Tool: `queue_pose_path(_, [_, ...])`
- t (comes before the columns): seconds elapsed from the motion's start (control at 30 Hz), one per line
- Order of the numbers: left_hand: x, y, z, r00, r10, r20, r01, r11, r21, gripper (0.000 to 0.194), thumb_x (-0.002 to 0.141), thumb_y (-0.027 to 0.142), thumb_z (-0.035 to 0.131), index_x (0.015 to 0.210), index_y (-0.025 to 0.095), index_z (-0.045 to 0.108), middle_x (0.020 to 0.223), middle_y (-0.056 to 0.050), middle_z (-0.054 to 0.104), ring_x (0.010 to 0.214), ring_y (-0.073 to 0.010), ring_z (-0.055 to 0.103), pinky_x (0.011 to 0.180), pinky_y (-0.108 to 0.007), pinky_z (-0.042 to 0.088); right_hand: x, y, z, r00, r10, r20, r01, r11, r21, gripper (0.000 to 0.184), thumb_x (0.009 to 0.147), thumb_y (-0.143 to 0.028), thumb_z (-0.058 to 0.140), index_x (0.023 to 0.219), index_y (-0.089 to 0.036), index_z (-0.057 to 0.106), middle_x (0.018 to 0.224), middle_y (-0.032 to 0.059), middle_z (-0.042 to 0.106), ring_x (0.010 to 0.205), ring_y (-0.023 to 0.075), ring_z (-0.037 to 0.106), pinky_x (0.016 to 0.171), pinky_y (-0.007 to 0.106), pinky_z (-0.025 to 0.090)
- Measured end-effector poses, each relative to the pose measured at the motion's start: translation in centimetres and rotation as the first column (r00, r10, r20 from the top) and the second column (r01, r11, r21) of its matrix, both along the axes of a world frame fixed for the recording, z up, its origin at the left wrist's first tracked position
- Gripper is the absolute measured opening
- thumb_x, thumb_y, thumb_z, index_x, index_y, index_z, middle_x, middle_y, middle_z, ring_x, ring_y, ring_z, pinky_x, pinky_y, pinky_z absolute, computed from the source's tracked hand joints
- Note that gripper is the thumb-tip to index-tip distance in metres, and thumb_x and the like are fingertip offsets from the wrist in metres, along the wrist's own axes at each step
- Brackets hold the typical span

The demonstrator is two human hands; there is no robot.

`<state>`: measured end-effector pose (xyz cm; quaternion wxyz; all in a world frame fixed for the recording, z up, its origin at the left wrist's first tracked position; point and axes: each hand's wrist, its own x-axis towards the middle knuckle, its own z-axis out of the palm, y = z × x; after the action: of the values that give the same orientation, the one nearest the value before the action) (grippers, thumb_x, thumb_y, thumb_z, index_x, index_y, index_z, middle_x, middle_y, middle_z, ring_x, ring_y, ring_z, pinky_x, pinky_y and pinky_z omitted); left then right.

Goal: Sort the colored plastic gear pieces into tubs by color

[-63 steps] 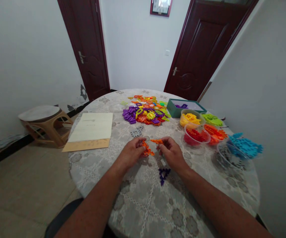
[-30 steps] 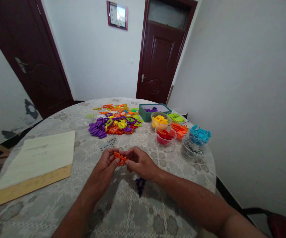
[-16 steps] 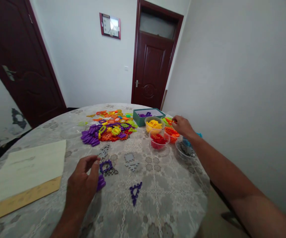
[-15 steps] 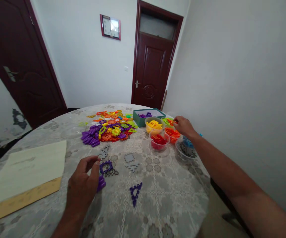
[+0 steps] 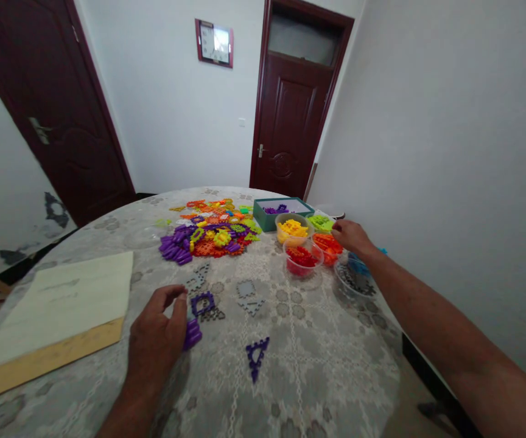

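My left hand (image 5: 157, 325) rests on the table with its fingers loosely curled; a gap shows between thumb and forefinger, and nothing is seen in it. Purple tube-like pieces (image 5: 192, 334) lie against its thumb side, near a purple square frame piece (image 5: 203, 303). My right hand (image 5: 350, 236) reaches out to the right rim of a clear bowl of orange pieces (image 5: 327, 244). Its fingers are pressed together, and whatever they hold is hidden. Lime-green pieces (image 5: 321, 223) lie just beyond it. A purple triangular piece (image 5: 256, 359) lies by itself nearer me.
A mixed heap of plastic pieces (image 5: 217, 234) lies mid-table. Bowls of yellow pieces (image 5: 293, 229), red pieces (image 5: 302, 258) and grey pieces (image 5: 353, 278) stand near a green box (image 5: 263, 216). Grey pieces (image 5: 247, 289) lie in front. A paper-covered board (image 5: 75, 304) lies left.
My right hand has lowered toward the orange bowl; the orange piece seen at its fingertips no longer shows. My left hand stays beside the purple pieces. The view has shifted slightly left.
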<state>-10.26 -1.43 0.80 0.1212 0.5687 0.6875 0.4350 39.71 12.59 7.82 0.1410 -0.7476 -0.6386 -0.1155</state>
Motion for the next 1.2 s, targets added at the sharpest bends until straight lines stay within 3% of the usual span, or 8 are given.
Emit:
queue_pose_path(0.2, [0.6, -0.3, -0.6, 0.997, -0.051, -0.050, 0.051, 0.999, 0.005, 0.028, 0.097, 0.040, 0.048, 0.109, 0.023, 0.068, 0.113, -0.008, 0.076, 0.110, -0.0283, 0.072, 0.104, -0.045, 0.055, -9.4, -4.3, -0.7, 0.891, 0.432, -0.138, -0.406, 0.895, 0.186, 0.023, 0.098, -0.026, 0.053, 0.102, -0.016, 0.073, 0.103, 0.0119, 0.075, 0.096, 0.0240, 0.068, 0.089, 0.034, 0.050])
queue_pose_path(0.33, [0.4, -0.2, -1.3, 0.977, -0.107, -0.186, 0.112, 0.994, 0.019, 0.031, 0.097, 0.033, 0.046, 0.113, 0.017, 0.067, 0.119, -0.014, 0.073, 0.118, -0.0307, 0.067, 0.111, -0.048, 0.050, -16.0, -10.2, -3.6, 0.637, 0.697, -0.328, -0.754, 0.651, -0.082, 0.030, 0.098, -0.031, 0.061, 0.124, -0.019, 0.066, 0.118, 0.0116, 0.070, 0.096, 0.0222, 0.067, 0.089, 0.037, 0.052])
queue_pose_path(0.43, [-0.2, 0.0, -1.9, 0.942, -0.162, -0.293, 0.174, 0.985, 0.012, 0.035, 0.098, 0.033, 0.045, 0.119, 0.015, 0.066, 0.121, -0.017, 0.071, 0.122, -0.0325, 0.064, 0.114, -0.050, 0.047, -18.7, -13.8, -5.2, 0.508, 0.704, -0.495, -0.860, 0.447, -0.246, 0.038, 0.095, -0.031, 0.067, 0.132, -0.022, 0.062, 0.123, 0.0104, 0.066, 0.098, 0.0208, 0.066, 0.089, 0.036, 0.052])
queue_pose_path(0.5, [-0.8, 0.0, -2.0, 0.914, -0.208, -0.347, 0.216, 0.976, -0.016, 0.037, 0.098, 0.032, 0.045, 0.124, 0.015, 0.065, 0.125, -0.018, 0.070, 0.124, -0.0329, 0.062, 0.115, -0.051, 0.046, -19.7, -15.3, -5.7, 0.490, 0.679, -0.546, -0.872, 0.397, -0.288, 0.038, 0.094, -0.031, 0.069, 0.130, -0.023, 0.062, 0.124, 0.0100, 0.064, 0.104, 0.0223, 0.064, 0.092, 0.036, 0.051])
queue_pose_path(0.73, [-3.3, -0.8, -0.7, 0.792, -0.523, -0.314, 0.400, 0.834, -0.380, 0.069, 0.085, 0.044, 0.074, 0.147, 0.021, 0.056, 0.146, -0.014, 0.061, 0.136, -0.0334, 0.055, 0.117, -0.048, 0.043, -21.2, -16.5, -6.2, 0.530, 0.597, -0.602, -0.846, 0.419, -0.329, 0.021, 0.085, -0.020, 0.073, 0.104, -0.021, 0.064, 0.107, 0.0047, 0.063, 0.094, 0.0187, 0.059, 0.081, 0.030, 0.046])
queue_pose_path(0.87, [-3.8, -1.1, -0.5, 0.737, -0.597, -0.318, 0.432, 0.778, -0.457, 0.085, 0.072, 0.040, 0.087, 0.149, 0.025, 0.056, 0.150, -0.013, 0.058, 0.140, -0.0341, 0.051, 0.118, -0.046, 0.042, -21.2, -15.7, -6.5, 0.527, 0.507, -0.682, -0.838, 0.446, -0.315, 0.009, 0.087, -0.019, 0.067, 0.093, -0.021, 0.061, 0.087, -0.0007, 0.062, 0.078, 0.0149, 0.056, 0.068, 0.026, 0.039])
queue_pose_path(1.0, [-3.7, -0.9, -0.4, 0.729, -0.572, -0.377, 0.398, 0.801, -0.448, 0.069, 0.076, 0.034, 0.084, 0.141, 0.024, 0.062, 0.141, -0.013, 0.063, 0.133, -0.0333, 0.056, 0.113, -0.044, 0.045, -22.0, -13.7, -6.5, 0.494, 0.460, -0.738, -0.811, 0.550, -0.200, 0.022, 0.093, -0.025, 0.065, 0.115, -0.024, 0.066, 0.088, -0.0014, 0.066, 0.077, 0.0153, 0.057, 0.068, 0.027, 0.041])
queue_pose_path(1.2, [-3.2, -0.3, 0.0, 0.726, -0.522, -0.449, 0.333, 0.837, -0.435, 0.028, 0.088, 0.029, 0.071, 0.116, 0.023, 0.073, 0.119, -0.011, 0.070, 0.116, -0.0292, 0.062, 0.103, -0.041, 0.048, -26.4, -9.3, -7.5, 0.425, 0.538, -0.728, -0.819, 0.571, -0.057, 0.040, 0.095, -0.027, 0.065, 0.134, -0.024, 0.065, 0.093, 0.0011, 0.069, 0.082, 0.0164, 0.061, 0.076, 0.029, 0.045])
